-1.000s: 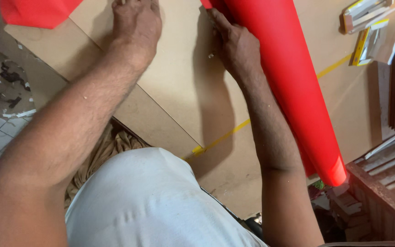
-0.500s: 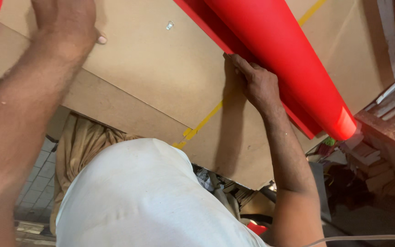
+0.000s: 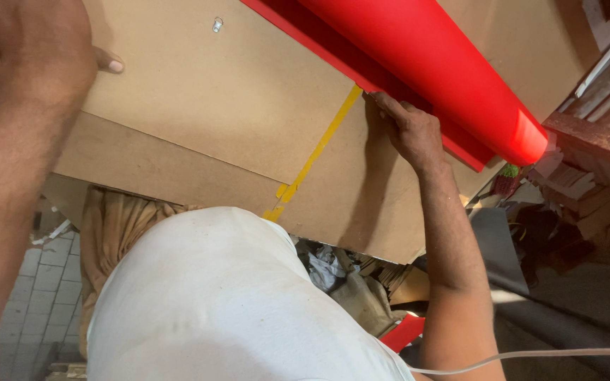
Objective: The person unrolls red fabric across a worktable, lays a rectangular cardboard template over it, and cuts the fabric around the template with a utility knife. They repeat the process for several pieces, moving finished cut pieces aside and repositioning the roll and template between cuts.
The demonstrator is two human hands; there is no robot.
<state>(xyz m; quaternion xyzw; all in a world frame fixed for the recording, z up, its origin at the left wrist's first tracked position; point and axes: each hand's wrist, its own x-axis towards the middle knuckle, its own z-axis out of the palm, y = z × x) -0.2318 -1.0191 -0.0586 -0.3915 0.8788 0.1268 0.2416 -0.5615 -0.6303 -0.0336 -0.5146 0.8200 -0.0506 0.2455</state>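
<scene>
Clearly the red roll point(image 3: 453, 67) is the thing being worked: a thick glossy tube of sheet material that runs from the top centre of the frame down to the right, its open end glowing at the right edge. A flat flap of the same red sheet point(image 3: 361, 67) lies unrolled beneath it on the brown board table point(image 3: 234, 120), so the roll rests on its own loose tail.

The right hand point(image 3: 411, 130) sits in the centre right, fingers bent and pressed against the lower edge of that red flap just beside the end of a strip of yellow tape point(image 3: 315, 152). It seems to pin or line up the sheet's edge against the tape as a mark, though whether the fingertips pinch the sheet or only push on it is hard to tell from this angle.

The left hand point(image 3: 33, 46), in the upper left, lies palm down on the board with the thumb out, holding nothing; it looks like a brace for the lean forward.

A small metal screw point(image 3: 217, 25) sits on the board near the top. Below are a white shirt point(image 3: 227, 303), a pale cable point(image 3: 531, 356), a tiled floor point(image 3: 40, 296) at lower left and clutter under the table.
</scene>
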